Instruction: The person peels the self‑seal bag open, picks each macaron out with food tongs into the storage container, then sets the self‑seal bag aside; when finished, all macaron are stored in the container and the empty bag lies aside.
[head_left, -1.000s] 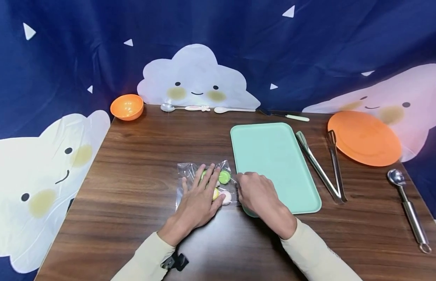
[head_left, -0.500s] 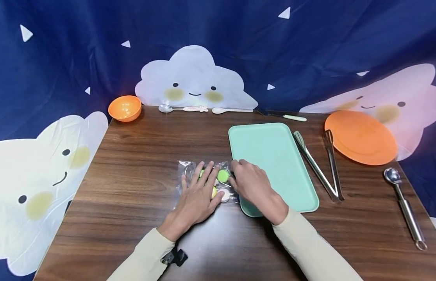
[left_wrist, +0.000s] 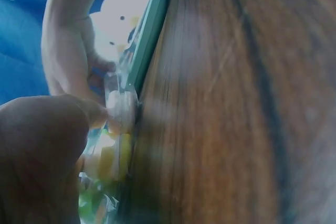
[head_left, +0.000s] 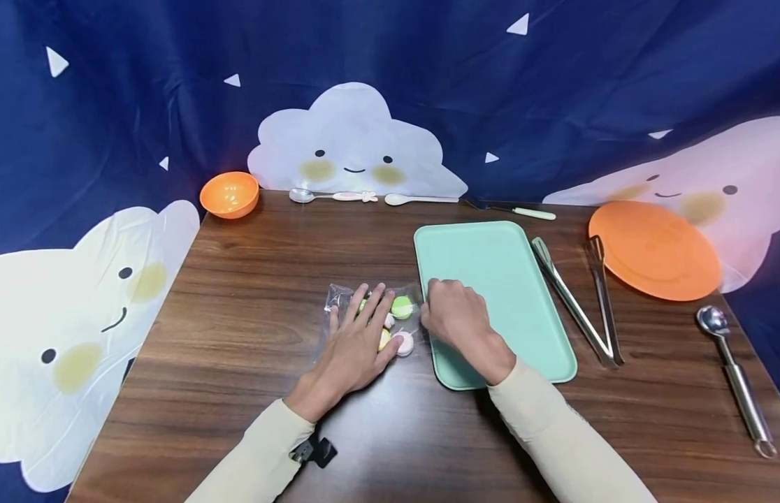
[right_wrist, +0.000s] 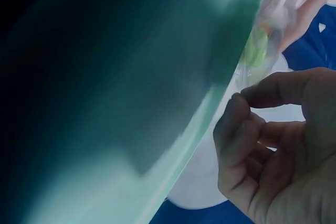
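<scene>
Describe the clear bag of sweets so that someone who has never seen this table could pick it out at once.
On the brown wooden table, find the mint-green tray near the middle; the clear plastic bag lies flat just off its left edge. The left hand presses it down, and the right hand is at its tray-side edge. It is the only see-through item, holding small round green, yellow and pink pieces.

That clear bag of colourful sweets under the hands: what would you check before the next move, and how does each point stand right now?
1. Left hand lies flat on the bag, pinning it: ok.
2. Right hand at the bag's right edge, fingers curled: ok; actual pinch on the plastic: cannot tell.
3. Bag opened: cannot tell.
4. Green tray bare, beside the bag: ok.
5. Tongs lie right of the tray, untouched: ok.
</scene>
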